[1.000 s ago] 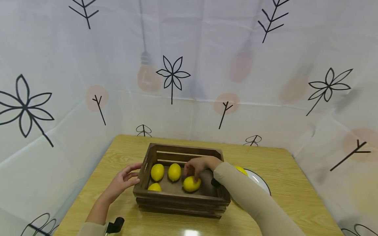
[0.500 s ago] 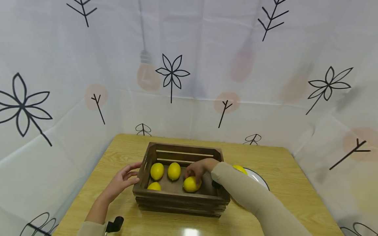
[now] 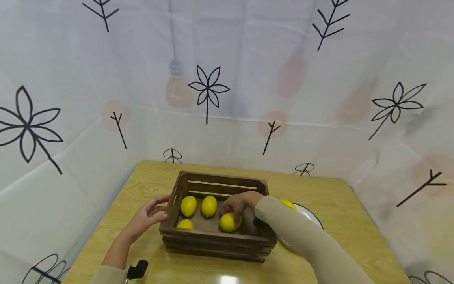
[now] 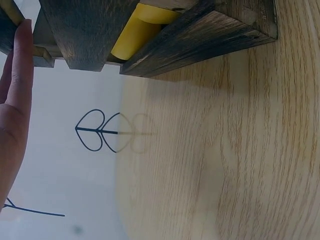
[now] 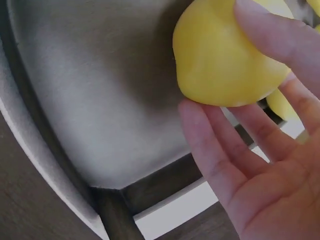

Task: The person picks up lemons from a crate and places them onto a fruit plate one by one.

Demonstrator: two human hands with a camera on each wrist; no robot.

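Note:
A dark wooden crate [image 3: 220, 246] holds several yellow lemons. Inside it, toward the right, my right hand [image 3: 238, 203] has its thumb and fingers around a lemon [image 3: 228, 223]. The right wrist view shows that lemon [image 5: 225, 55] between the thumb on one side and the fingertips on the other. Left of it lie another lemon [image 3: 209, 206], a lemon [image 3: 188, 206] by the left wall, and a lemon [image 3: 185, 224] partly hidden by the front wall. My left hand [image 3: 143, 221] rests its straight fingers against the crate's left end; a finger [image 4: 22, 70] shows against the slats in the left wrist view.
To the right of the crate, a white plate [image 3: 308, 215] with a dark rim is partly covered by my right sleeve [image 3: 301, 236]. On it sits a yellow lemon [image 3: 288, 204]. A patterned cloth [image 3: 227, 138] hangs behind the wooden table [image 3: 340, 221].
My right hand has settled lower around the lemon, with its thumb and fingers further over it. The left hand and the crate stay in place.

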